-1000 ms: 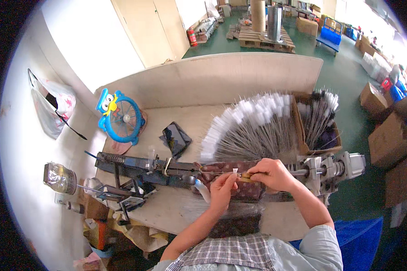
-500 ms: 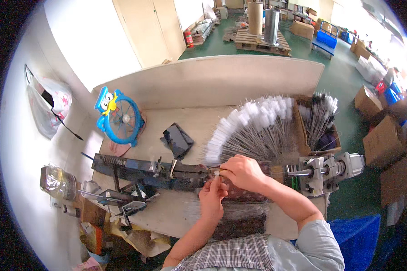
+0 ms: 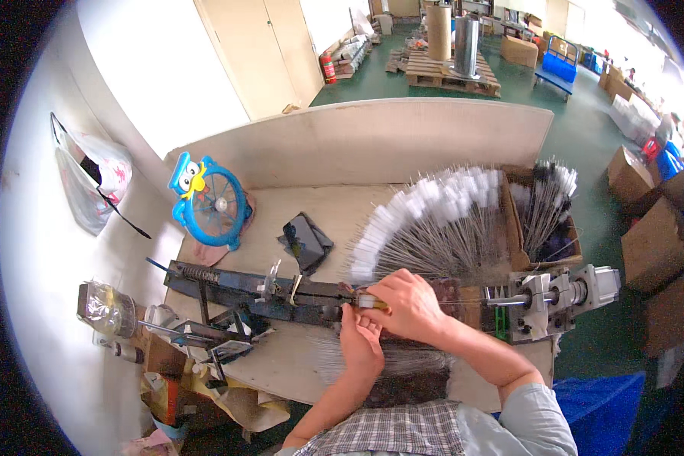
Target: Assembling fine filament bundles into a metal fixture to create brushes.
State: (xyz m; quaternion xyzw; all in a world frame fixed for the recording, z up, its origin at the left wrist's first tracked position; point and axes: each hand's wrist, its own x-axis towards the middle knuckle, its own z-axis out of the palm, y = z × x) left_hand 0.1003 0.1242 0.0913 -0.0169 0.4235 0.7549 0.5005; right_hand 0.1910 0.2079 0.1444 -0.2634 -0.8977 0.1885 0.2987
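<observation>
Both my hands meet at the middle of a long dark metal rail [image 3: 228,283] on the bench. Fingers bent, my right hand [image 3: 412,305] grips a small white and amber piece [image 3: 374,302] whose kind I cannot make out. Just below and left of it, my left hand [image 3: 362,340] has its thumb raised against the rail's end and its fingers curled in; what they pinch, if anything, is hidden. Behind the hands, many thin wire brushes [image 3: 425,205] with white bristle heads lie fanned out. More wire stems [image 3: 418,361] lie close to my body.
To the right stands a motor-driven spindle [image 3: 543,296], beside a cardboard box [image 3: 515,228] of brushes. A black phone-like slab [image 3: 305,242] and a blue cartoon fan [image 3: 213,201] rest farther left. A low board [image 3: 357,140] edges the bench's back. Metal brackets [image 3: 216,338] jut out front left.
The right hand has turned over the work, and the white and amber piece now shows in it. My left hand has dropped slightly, its white bit no longer visible. The whole view has shifted a little.
</observation>
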